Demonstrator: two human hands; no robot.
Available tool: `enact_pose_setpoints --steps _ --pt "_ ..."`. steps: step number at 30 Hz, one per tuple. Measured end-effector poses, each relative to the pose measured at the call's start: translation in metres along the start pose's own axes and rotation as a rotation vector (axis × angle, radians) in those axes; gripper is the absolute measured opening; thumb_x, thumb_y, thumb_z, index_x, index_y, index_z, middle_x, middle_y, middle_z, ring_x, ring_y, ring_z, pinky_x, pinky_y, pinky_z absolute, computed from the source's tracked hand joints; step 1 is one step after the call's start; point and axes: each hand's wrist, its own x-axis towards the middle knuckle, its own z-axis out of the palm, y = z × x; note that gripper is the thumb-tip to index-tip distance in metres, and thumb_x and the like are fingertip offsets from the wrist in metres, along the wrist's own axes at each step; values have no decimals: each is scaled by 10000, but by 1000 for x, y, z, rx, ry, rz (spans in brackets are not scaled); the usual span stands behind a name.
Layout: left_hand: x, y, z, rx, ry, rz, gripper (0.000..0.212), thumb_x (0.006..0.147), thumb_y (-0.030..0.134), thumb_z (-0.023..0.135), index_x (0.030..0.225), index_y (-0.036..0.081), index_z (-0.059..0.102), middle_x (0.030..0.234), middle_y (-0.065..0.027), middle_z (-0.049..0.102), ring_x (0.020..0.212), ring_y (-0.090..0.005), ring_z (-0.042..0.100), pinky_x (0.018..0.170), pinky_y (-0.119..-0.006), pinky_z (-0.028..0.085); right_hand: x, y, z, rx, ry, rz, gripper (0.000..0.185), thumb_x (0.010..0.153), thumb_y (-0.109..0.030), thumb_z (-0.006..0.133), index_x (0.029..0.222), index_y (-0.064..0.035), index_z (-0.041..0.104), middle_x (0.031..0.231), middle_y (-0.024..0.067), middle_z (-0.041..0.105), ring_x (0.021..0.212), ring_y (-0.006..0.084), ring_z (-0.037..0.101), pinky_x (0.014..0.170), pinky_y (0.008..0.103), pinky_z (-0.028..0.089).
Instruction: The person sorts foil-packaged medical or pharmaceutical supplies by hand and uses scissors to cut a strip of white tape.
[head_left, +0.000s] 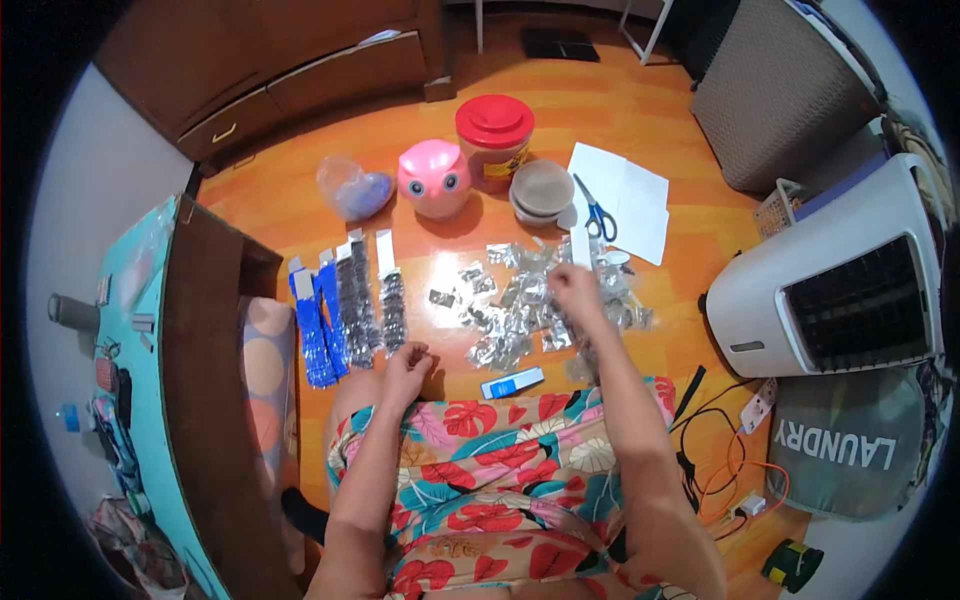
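Observation:
My right hand (576, 297) is curled over a spread of small silver foil packets (517, 307). Just beyond its knuckles a white card strip (580, 249) lies among the packets; whether the fingers grip anything is hidden. My left hand (409, 367) hovers by the lower end of a black-and-silver packet strip (392, 307) with a white card top, its fingers loosely bent and nothing visible in them. Further left, dark packet strips (358, 300) lie beside blue packet strips (315, 330). A blue-and-white stapler-like item (512, 383) rests near my lap.
Behind the packets stand a pink owl-shaped container (435, 180), a red-lidded tub (495, 135), stacked bowls (541, 189) and a plastic bag (356, 191). Scissors (597, 214) lie on white paper (637, 202). An air cooler (825, 277) and cables (724, 457) sit at right, a wooden cabinet (217, 375) at left.

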Motion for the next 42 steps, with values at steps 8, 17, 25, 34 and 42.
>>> enact_pose_setpoints --steps 8,17,25,34,42 --pt "6 16 -1 105 21 -52 167 821 -5 527 983 -44 538 849 -112 626 790 -160 604 708 -265 484 100 60 -45 -469 340 189 158 738 -65 543 854 13 615 866 214 600 831 363 592 727 434 480" --pt "13 6 0 216 62 -39 145 810 24 556 947 -21 561 800 -83 619 735 -148 588 674 -273 472 126 74 -38 -563 248 323 162 762 -129 535 832 -15 627 851 198 624 808 341 616 712 421 492" --pt "60 94 58 607 94 633 255 720 8 590 972 0 552 1041 -200 526 985 -355 500 840 -395 409 89 95 -83 150 403 398 189 774 -155 547 789 28 592 730 136 616 647 247 591 573 344 444" --pt "185 197 258 521 -105 643 526 713 132 653 1159 3 406 1146 -271 403 1097 -407 395 917 -441 354 -16 74 -79 1116 377 339 122 815 -102 553 914 -37 522 772 63 603 658 104 533 514 207 371" --pt "265 183 314 809 -51 166 924 613 261 758 1289 -31 201 1237 -379 259 1143 -504 339 980 -419 337 12 81 -70 1117 325 318 130 776 -74 585 886 -46 522 759 56 613 652 92 536 535 199 381"
